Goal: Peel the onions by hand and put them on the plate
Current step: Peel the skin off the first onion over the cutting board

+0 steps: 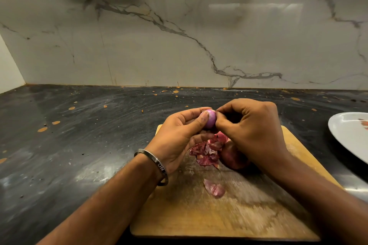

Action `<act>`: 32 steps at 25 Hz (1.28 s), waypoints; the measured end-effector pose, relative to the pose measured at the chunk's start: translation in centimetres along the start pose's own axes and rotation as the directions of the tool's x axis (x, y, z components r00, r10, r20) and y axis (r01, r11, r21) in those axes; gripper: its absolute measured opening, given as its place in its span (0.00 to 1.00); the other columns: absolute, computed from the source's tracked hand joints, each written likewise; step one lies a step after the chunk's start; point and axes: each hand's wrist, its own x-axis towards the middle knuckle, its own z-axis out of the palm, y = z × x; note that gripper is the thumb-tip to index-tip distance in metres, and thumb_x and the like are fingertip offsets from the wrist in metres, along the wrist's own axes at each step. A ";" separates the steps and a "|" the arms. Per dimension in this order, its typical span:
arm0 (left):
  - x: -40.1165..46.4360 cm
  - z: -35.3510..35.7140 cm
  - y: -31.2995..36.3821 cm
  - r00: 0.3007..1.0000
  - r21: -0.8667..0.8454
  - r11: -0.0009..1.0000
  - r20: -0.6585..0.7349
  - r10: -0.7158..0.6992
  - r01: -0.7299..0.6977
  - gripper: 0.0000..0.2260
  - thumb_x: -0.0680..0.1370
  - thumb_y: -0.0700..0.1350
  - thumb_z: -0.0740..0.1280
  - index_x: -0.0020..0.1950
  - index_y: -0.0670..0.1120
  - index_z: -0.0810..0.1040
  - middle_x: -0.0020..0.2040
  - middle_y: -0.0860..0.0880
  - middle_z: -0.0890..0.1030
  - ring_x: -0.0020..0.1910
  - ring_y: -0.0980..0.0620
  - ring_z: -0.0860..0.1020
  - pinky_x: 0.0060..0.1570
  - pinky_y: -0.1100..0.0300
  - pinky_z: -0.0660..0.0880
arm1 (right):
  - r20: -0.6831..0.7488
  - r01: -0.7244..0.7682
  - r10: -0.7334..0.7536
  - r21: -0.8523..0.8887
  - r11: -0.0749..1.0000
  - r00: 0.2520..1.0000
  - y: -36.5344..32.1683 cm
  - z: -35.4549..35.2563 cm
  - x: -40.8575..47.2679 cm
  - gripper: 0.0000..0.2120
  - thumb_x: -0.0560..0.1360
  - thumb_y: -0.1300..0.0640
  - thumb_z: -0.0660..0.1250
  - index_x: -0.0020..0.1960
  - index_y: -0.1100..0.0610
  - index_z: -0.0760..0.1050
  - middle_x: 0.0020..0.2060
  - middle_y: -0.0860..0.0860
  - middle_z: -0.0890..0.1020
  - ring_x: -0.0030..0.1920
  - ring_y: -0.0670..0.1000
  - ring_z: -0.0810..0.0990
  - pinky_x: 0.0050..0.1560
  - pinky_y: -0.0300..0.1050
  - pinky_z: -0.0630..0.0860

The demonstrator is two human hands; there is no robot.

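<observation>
The small, glossy pink-purple onion (211, 118) sits raised above the far edge of the worn wooden chopping board (229, 211), pinched between both hands. The left hand (179, 137) cups it from the left, thumb pressed on its near face and fingers curled behind. The right hand (251, 131) closes in from the other side, thumb and forefinger nipped together at the onion's top right, apparently on a last shred of skin, though the shred itself is too small to make out. The exposed surface looks smooth and almost fully peeled.

Just below the hands, a heap of crumpled dark-red papery skins (207, 151) lies on the board, touching a second, darker onion with its skin on (234, 157), partly hidden under the right wrist. A single loose pale-pink flake of peel (215, 188) rests nearer the person. A metal bangle (157, 167) circles the left wrist. The board lies on a dark speckled stone counter (79, 135), and the edge of a white plate (346, 135) shows at the far right, well apart from the hands, with something reddish on it that is cut off by the frame.

The risks, as I judge them: the slick peeled bulb could squirt out of the pinch if the right fingers tug hard, and roll onto the counter. A fingernail digging too deep could tear off good flesh.
</observation>
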 end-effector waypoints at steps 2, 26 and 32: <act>0.0 0.0 0.0 1.000 -0.002 1.000 0.003 0.002 -0.002 0.13 0.79 0.38 0.65 0.63 0.36 0.78 0.48 0.43 0.84 0.43 0.53 0.83 0.46 0.62 0.82 | 0.002 -0.011 0.011 -0.005 1.000 1.000 0.1 0.0 0.1 0.01 0.72 0.61 0.75 0.43 0.56 0.85 0.34 0.47 0.84 0.34 0.42 0.81 0.37 0.37 0.77; 0.4 -0.4 0.7 0.996 -0.163 0.983 -0.021 -0.084 0.079 0.12 0.81 0.35 0.61 0.63 0.39 0.77 0.59 0.36 0.82 0.53 0.43 0.83 0.52 0.52 0.82 | 0.034 -0.213 0.211 0.136 0.968 0.977 0.2 -0.2 0.2 0.06 0.73 0.63 0.73 0.45 0.53 0.81 0.35 0.44 0.83 0.36 0.41 0.82 0.37 0.32 0.77; 0.4 -0.5 0.3 0.999 -0.060 0.997 -0.015 -0.042 0.041 0.13 0.78 0.37 0.66 0.63 0.40 0.78 0.57 0.40 0.83 0.54 0.46 0.82 0.52 0.55 0.82 | 0.078 -0.232 0.220 0.197 0.953 0.972 0.0 -0.1 0.2 0.07 0.75 0.61 0.69 0.46 0.52 0.84 0.38 0.45 0.85 0.40 0.45 0.85 0.45 0.48 0.83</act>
